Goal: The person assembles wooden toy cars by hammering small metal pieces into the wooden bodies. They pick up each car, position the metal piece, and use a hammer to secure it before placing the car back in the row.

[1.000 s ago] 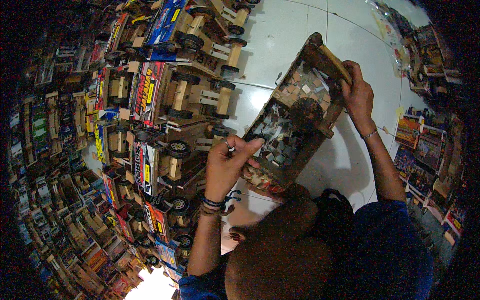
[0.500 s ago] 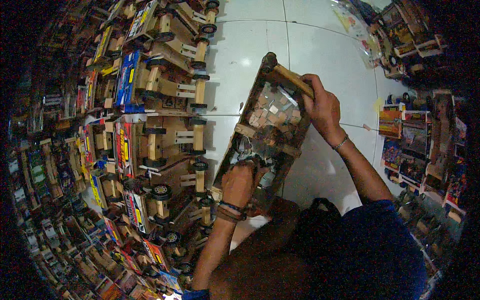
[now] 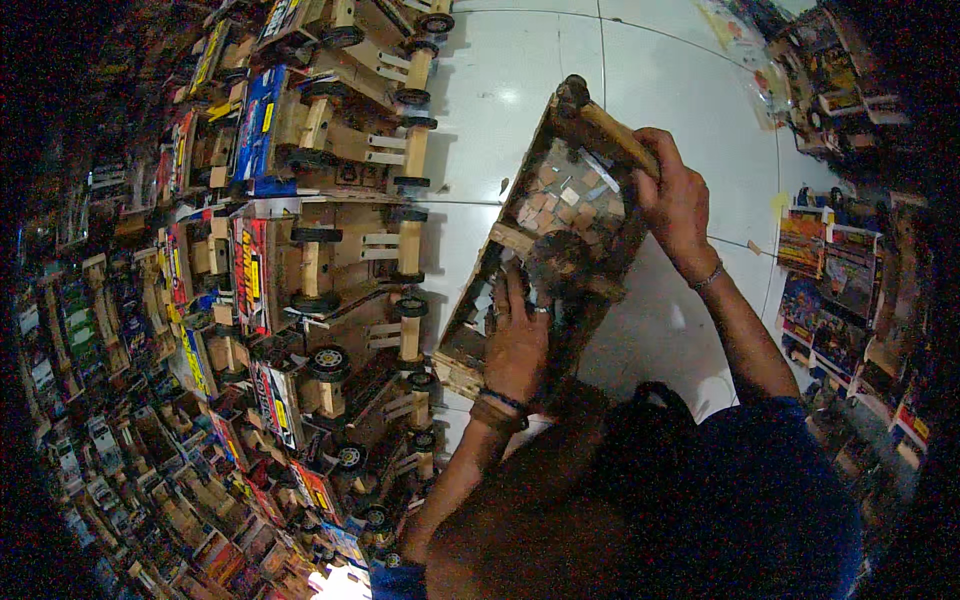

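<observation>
A long wooden box (image 3: 457, 372) lies tilted across the pale tiled floor in front of me. My right hand (image 3: 677, 198) is closed round a light wooden bar (image 3: 617, 134) at its far end; a dark round lump (image 3: 572, 92) sits at the bar's left tip. My left hand (image 3: 517, 345) reaches into the near compartment, fingers stretched out over small whitish and shiny pieces (image 3: 482, 305). Small square wooden pieces (image 3: 572, 205) fill the far compartment. Between the two, a dark round mass (image 3: 560, 262) covers part of a wooden crosspiece (image 3: 512, 238).
On the left, toy wooden trucks (image 3: 262, 130) with black wheels and bright panels lie in packed rows. More toys with printed panels (image 3: 825, 275) line the right side. Clear plastic (image 3: 735, 50) lies at the far right of the tiled floor (image 3: 520, 60).
The box and both hands sit farther right in the picture, and the toy rows are shifted too. My left fingers, bent down and blurred before, are now stretched out in the near compartment.
</observation>
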### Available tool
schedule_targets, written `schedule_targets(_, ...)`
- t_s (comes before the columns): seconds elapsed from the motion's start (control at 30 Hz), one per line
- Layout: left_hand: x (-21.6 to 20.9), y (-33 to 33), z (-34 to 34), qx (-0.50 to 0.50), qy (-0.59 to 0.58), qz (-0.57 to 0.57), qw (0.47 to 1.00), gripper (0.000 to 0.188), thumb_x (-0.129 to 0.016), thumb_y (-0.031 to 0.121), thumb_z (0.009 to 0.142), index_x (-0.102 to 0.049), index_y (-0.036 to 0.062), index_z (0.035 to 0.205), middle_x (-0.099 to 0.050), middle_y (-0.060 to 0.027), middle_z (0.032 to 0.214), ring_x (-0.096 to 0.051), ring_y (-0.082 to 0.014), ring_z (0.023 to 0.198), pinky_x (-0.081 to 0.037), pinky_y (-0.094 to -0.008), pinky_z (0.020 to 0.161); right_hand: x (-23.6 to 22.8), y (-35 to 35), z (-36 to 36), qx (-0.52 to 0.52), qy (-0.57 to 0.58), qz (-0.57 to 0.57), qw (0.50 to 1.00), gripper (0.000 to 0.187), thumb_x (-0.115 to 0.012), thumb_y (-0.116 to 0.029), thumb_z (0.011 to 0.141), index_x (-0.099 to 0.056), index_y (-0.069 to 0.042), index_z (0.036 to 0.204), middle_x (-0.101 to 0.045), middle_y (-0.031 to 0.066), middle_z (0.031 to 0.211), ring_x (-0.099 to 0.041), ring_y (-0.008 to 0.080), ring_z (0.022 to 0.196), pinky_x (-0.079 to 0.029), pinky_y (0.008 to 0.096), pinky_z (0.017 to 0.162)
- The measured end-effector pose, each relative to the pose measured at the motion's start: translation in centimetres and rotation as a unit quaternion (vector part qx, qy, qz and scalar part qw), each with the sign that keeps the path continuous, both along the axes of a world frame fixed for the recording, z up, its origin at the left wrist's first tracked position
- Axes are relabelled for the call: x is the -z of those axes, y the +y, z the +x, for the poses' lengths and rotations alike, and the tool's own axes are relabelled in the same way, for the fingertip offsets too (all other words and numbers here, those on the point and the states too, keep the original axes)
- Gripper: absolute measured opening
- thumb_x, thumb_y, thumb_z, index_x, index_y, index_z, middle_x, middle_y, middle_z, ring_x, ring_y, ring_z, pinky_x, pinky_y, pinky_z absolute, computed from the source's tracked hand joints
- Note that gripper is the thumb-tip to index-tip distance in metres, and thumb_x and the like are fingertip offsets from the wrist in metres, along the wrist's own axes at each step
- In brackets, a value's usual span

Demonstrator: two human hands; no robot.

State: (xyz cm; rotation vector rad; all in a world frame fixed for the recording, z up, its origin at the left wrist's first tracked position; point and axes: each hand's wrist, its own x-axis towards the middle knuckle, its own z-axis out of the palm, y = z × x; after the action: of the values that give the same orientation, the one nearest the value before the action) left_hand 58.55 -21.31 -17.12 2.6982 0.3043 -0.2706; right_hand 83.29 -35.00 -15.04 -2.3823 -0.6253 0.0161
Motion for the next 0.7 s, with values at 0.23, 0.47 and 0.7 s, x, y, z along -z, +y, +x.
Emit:
schedule_targets(0.23,-4.1,1.3,-1.6,0.070,0.122,-0.098,0.985,0.028,-0.064,0.011,0.083,-0.067,0.0028,0.110,-0.045,-0.0238,0.147,-0.043,-0.0456,0.136,-0.044,-0.0469,0.108,-0.3,0.0,-0.1,0.008,0.002,-0.021,1.000,0.039,-0.065,-0.018,0.091,-0.050,-0.020,0.127,-0.072,0.0153,0.089,-0.071,0.0390,0.078,-0.055,0.0496,0.066)
schedule_targets(0.47,-4.1,1.5,-1.7,0.017,0.109,-0.019,0.994,0.038,-0.062,0.007,0.082,-0.063,0.0040,0.119,-0.056,-0.0219,0.134,-0.060,-0.0377,0.115,-0.055,-0.0429,0.090,-0.4,0.1,-0.1,0.000,0.002,-0.012,1.000,0.041,-0.064,-0.007,0.089,-0.050,-0.016,0.127,-0.072,0.0170,0.094,-0.070,0.0394,0.083,-0.055,0.0457,0.069)
schedule_targets(0.7,0.8,1.8,0.1,-0.088,0.033,0.130,0.987,0.042,-0.055,0.010,0.091,-0.054,0.0022,0.133,-0.057,-0.0216,0.131,-0.068,-0.0334,0.098,-0.060,-0.0410,0.071,-0.6,0.2,-0.3,0.017,0.013,-0.021,1.000,0.041,-0.065,-0.007,0.089,-0.051,-0.016,0.126,-0.072,0.0165,0.096,-0.070,0.0391,0.086,-0.056,0.0459,0.071)
